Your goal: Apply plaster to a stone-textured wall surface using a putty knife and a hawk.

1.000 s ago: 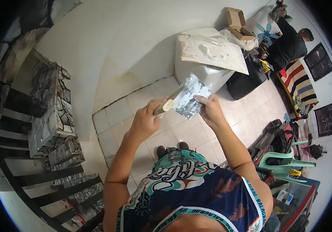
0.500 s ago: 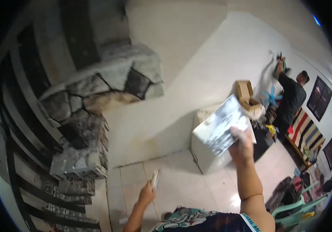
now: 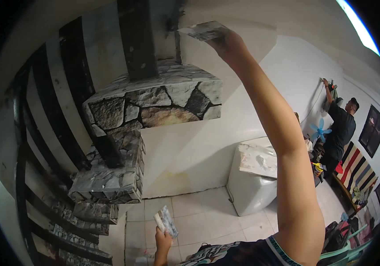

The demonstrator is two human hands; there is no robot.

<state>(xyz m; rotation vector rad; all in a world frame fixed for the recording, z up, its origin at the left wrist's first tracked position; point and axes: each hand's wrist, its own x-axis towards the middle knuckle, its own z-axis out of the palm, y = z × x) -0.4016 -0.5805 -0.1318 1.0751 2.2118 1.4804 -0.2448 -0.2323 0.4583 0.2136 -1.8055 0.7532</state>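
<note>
Overhead, right hand [image 3: 230, 44] fingers pinching stone-pattern sheet [image 3: 203, 31], left hand [image 3: 162, 241] fingers gripping scraper [image 3: 165, 221]

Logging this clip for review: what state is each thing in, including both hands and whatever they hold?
Right hand: raised overhead, gripping the flat grey stone-patterned piece.
Left hand: low, gripping the small pale-handled scraper, blade upright.
Stone-clad stair steps: covered in grey stone pattern.
White box-shaped appliance: standing on the tiled floor, a smeared pale board lying flat on top.
Person in dark clothes: standing, arm raised to the wall.
</note>
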